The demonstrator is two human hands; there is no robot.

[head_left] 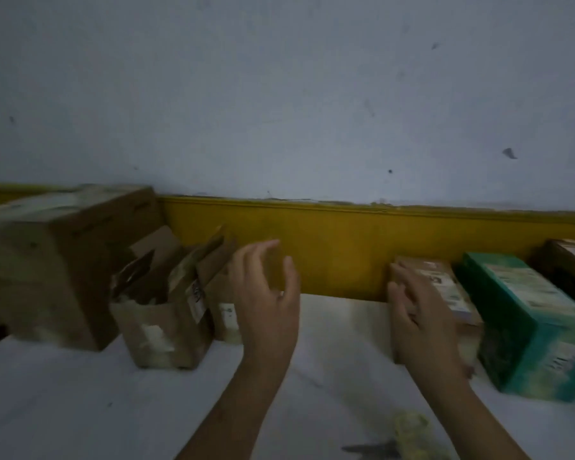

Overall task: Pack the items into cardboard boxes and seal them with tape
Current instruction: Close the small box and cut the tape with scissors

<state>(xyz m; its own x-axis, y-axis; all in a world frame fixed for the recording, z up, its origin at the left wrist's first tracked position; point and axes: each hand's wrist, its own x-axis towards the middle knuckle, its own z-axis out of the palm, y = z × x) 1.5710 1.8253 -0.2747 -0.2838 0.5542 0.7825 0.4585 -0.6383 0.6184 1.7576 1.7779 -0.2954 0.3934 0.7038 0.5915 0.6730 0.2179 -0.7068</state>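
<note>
Plainly right hand [415, 313] nearer brown box [445, 280]; box just right of hand on worktop [80, 393], long axis running toward wall [279, 94]; fingers straight, seemingly against its left side, gripping nothing; left hand [266, 293] spread, empty.

- Left hand [267, 293] was stretched forward, bare forearm raised, fingers [249, 260] loosely spread and slightly curved.
- Right hand [420, 315] was stretched forward, fingers nearly straight.
</note>
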